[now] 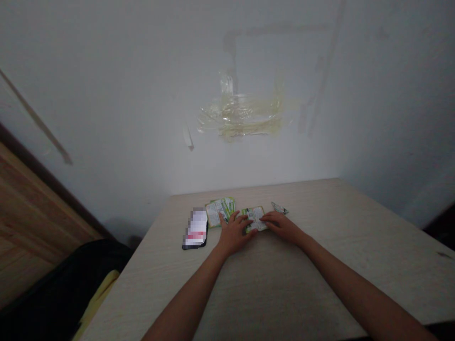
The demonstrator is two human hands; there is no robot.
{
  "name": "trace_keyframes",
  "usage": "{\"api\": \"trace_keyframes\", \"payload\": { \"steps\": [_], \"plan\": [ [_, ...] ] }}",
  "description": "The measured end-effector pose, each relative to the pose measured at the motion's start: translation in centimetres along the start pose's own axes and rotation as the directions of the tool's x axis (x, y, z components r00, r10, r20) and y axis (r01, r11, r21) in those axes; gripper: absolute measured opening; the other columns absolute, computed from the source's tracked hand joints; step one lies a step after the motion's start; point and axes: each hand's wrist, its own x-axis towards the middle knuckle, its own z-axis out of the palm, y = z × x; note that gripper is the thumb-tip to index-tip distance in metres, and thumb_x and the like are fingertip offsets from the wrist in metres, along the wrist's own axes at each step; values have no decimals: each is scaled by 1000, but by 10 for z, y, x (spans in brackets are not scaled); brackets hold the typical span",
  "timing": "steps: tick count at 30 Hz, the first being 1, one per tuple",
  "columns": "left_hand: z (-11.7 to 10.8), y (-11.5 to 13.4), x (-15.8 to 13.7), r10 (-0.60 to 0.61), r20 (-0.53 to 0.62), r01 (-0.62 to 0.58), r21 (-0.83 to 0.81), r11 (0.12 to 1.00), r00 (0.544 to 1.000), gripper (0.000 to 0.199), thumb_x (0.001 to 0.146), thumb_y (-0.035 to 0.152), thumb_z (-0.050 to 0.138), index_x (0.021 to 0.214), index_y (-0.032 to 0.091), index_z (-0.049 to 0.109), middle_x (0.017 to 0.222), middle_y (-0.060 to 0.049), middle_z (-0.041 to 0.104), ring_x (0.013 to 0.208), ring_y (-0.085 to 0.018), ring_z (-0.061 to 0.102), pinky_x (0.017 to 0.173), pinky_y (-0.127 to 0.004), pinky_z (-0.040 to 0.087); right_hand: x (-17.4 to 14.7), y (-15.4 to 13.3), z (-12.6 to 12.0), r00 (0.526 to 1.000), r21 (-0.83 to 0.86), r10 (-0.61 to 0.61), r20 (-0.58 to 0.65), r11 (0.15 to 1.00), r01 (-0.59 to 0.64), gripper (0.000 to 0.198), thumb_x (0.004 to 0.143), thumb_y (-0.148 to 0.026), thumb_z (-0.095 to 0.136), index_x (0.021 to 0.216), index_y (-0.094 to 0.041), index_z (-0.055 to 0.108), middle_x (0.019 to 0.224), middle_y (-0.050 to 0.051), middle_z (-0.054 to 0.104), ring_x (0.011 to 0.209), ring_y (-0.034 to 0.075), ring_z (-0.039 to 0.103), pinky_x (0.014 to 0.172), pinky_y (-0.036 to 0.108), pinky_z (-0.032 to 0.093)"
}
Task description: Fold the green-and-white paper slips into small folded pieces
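A printed green-and-white card (255,215) lies on the pale wooden table (270,293) between my two hands. My left hand (235,233) rests palm down with fingers spread; its thumb side touches the card's left edge. On the opposite edge, my right hand (283,226) has its fingers close together, gripping the card. Several similar cards (215,211) lie overlapped in a loose pile, partly under my left fingertips. Just beyond my right hand is a small folded paper piece (279,207), whose kind I cannot make out.
A phone (195,229) with a lit, blurred screen lies left of the card pile. Behind the table rises a white wall (142,94) with peeling clear tape (245,113). Dark and yellow cloth (95,293) and a wooden panel (24,213) stand at the left.
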Motion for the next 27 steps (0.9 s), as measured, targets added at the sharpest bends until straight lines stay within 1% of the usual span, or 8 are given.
{"api": "trace_keyframes", "payload": {
  "steps": [3,6,10,14,16,20,23,27],
  "plan": [
    [0,0,0,-10,-26,10,5,1000,1000,40,89,62,42,116,41,62,127,2,62,134,-29,37,104,-75,-12,0,-3,-3,1000,42,8,18,999,-8,31,93,-35,51,116,-20,66,113,10,68,109,23,59,99,41,44],
    [-1,0,1,-19,-43,18,-18,1000,999,37,91,59,41,112,40,65,123,2,64,132,-28,38,105,-74,-12,-1,-5,-5,999,65,16,31,998,-18,35,90,-40,56,118,-21,65,115,10,66,109,23,59,100,41,44],
    [-1,-1,1,-42,-61,38,-62,997,997,39,93,57,38,110,37,66,118,2,67,130,-25,40,106,-73,-12,-2,-2,-4,1000,48,14,19,999,-14,37,85,-35,63,120,-20,63,115,11,66,109,23,59,100,42,44],
    [-2,-3,1,-51,-60,46,-76,996,997,39,93,57,40,116,35,63,119,1,67,130,-25,42,107,-72,-12,0,7,-1,999,48,39,-4,998,-38,36,83,-19,58,119,-20,63,105,8,70,99,21,63,94,42,48],
    [-2,-4,1,-31,-54,28,-61,998,998,39,91,57,44,119,36,61,121,0,67,130,-25,42,107,-72,-12,1,10,0,998,34,51,-27,998,-50,37,82,-16,57,118,-20,64,103,8,70,97,21,64,92,41,48],
    [1,-4,1,-18,-79,14,-44,999,997,44,86,58,53,122,35,59,123,-2,65,128,-26,46,108,-71,-13,1,12,3,994,-5,55,-96,998,-55,34,81,-20,59,114,-22,66,102,7,71,96,22,64,90,43,49],
    [5,-3,3,-64,-112,56,-75,996,992,48,85,54,56,128,31,54,123,-5,64,122,-25,52,110,-69,-10,2,8,5,990,-19,72,-122,997,-75,33,82,-23,59,115,-21,66,100,6,71,93,21,65,89,43,49],
    [10,-2,7,-148,-156,129,-124,984,977,48,90,46,52,134,26,47,106,-4,69,109,-22,59,112,-66,-5,3,2,9,981,-82,116,-154,988,-130,37,85,-28,59,121,-20,62,102,8,71,95,22,65,91,43,49]
  ]
}}
